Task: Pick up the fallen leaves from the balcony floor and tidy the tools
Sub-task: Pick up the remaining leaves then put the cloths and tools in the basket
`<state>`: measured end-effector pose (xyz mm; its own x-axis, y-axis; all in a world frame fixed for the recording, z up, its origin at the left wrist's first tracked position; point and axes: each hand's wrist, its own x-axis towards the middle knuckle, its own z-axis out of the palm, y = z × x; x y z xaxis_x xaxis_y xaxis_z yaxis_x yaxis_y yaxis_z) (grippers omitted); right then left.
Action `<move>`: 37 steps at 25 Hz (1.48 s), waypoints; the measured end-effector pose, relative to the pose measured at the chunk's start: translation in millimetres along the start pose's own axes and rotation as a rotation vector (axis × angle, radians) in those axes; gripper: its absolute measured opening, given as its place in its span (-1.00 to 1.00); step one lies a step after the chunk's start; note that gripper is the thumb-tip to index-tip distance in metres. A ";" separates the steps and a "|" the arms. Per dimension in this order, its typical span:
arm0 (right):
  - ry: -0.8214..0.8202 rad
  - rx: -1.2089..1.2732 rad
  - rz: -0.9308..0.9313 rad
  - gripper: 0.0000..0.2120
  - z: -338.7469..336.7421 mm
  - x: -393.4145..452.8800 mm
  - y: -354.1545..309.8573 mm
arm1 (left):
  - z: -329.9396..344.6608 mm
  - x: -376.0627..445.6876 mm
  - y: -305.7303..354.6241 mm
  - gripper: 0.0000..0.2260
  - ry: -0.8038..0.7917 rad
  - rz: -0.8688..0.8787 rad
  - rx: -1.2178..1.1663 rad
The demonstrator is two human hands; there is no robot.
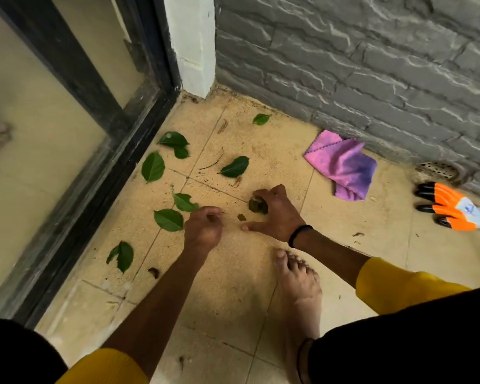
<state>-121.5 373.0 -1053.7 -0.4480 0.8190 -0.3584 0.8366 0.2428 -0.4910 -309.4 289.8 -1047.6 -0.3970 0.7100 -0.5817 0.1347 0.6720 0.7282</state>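
Several green leaves lie scattered on the beige tiled balcony floor (261,151), among them one (169,219) just left of my left hand and another (235,167) farther back. My left hand (204,227) hovers low over the floor, fingers curled, with nothing visible in it. My right hand (275,210) is closed on a crumpled bunch of leaves (257,205), thumb spread toward a small leaf scrap (241,217) on the tile. A pink-purple cloth (342,164) and an orange gardening glove with black claws (449,206) lie by the wall at right.
A grey stone-brick wall (372,65) runs along the back. A dark-framed glass sliding door (89,139) bounds the left side. A round floor drain (438,169) sits near the glove. My bare right foot (299,289) stands just below my right hand. Dry twigs lie among the leaves.
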 end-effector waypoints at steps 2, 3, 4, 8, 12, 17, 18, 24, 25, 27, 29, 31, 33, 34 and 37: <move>-0.001 0.024 -0.036 -0.24 10.0 2.9 -11.7 | -2.6 -1.2 -2.0 -0.81 -0.036 -0.020 -0.035; 0.002 0.041 -0.054 -0.32 15.2 3.7 -18.0 | -2.7 -1.3 -3.8 -0.80 -0.047 -0.038 -0.068; 0.004 0.051 -0.075 -0.40 18.9 3.5 -23.6 | -2.1 -1.0 -4.5 -0.80 -0.065 -0.056 -0.103; -0.002 0.017 -0.155 -0.65 24.3 5.6 -32.6 | 5.9 -2.9 -3.1 -0.73 -0.161 -0.098 -0.219; 0.002 -0.059 -0.201 -0.82 24.5 12.3 -33.7 | 7.7 -8.9 6.7 -0.75 -0.118 -0.136 -0.284; 0.044 0.214 0.038 -0.87 -13.4 17.9 -33.4 | -4.1 4.4 13.9 -0.73 -0.072 -0.404 -0.655; 0.038 0.272 0.047 -0.88 -24.3 15.2 -40.1 | -6.0 3.5 17.6 -0.73 -0.097 -0.455 -0.745; -0.158 -0.084 -0.257 -0.71 -30.6 -12.5 -109.3 | 5.1 -18.1 27.5 -0.71 -0.313 -0.505 -1.403; -0.156 -0.139 -0.277 -0.65 -32.7 -12.2 -113.6 | 8.3 -15.7 26.4 -0.73 -0.295 -0.484 -1.451; -0.144 -0.052 -0.229 -0.59 -52.6 2.3 -114.9 | 7.1 -7.6 22.9 -0.69 -0.266 -0.467 -1.485; -0.063 -0.006 -0.167 -0.52 -73.4 32.8 -104.0 | -2.2 0.9 16.1 -0.67 -0.275 -0.473 -1.562; -0.039 -0.175 -0.166 -0.31 -83.2 66.2 -85.5 | -13.5 5.3 8.8 -0.70 -0.295 -0.456 -1.647; -0.158 -0.343 -0.167 -0.11 -72.6 91.3 -66.6 | -23.0 10.0 0.8 -0.71 -0.280 -0.447 -1.702; -0.208 -0.396 -0.187 -0.09 -62.5 99.6 -57.8 | -27.8 11.7 -1.0 -0.70 -0.270 -0.446 -1.706; -0.201 -0.408 -0.237 -0.36 -39.6 113.7 -47.2 | -38.8 14.4 0.6 -0.69 -0.255 -0.396 -1.690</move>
<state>-199.5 475.2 -1039.8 -0.6584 0.6104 -0.4403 0.7417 0.6256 -0.2419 -350.3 292.3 -1041.5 -0.0074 0.6960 -0.7180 -0.9997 -0.0218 -0.0109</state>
